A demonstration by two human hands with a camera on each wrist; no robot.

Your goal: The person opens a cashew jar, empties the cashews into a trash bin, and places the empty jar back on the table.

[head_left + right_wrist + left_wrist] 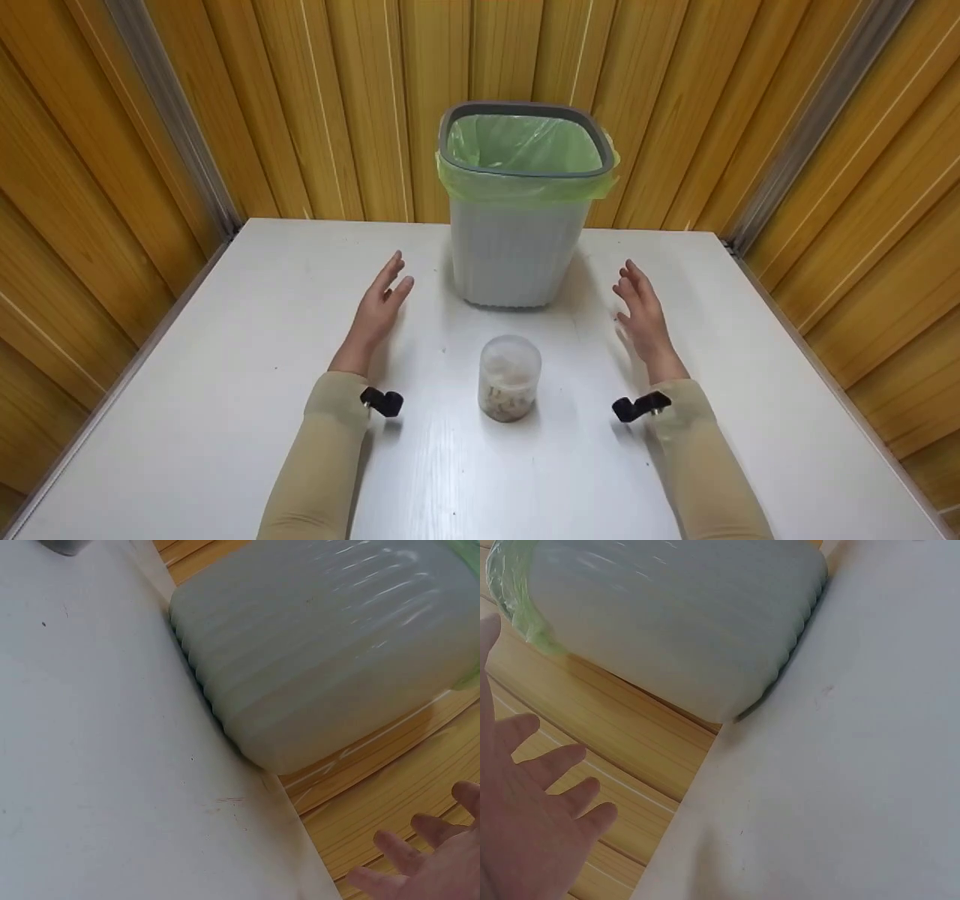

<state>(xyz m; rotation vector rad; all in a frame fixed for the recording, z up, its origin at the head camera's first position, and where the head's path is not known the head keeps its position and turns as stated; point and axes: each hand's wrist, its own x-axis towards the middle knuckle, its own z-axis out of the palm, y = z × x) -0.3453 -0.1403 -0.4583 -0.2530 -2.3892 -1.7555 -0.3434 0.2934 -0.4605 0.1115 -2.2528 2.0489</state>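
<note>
Left hand (375, 313) and right hand (646, 324) are empty, fingers loose; a careless inward sweep could topple the frosted cylindrical plastic jar (510, 367). Unlidded, it might spill toward the edges of the table (187, 420).

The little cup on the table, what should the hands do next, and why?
Perhaps draw the right hand back to the cup: it stands upright in front of the bin, and neither that hand nor the left hand holds anything.
</note>
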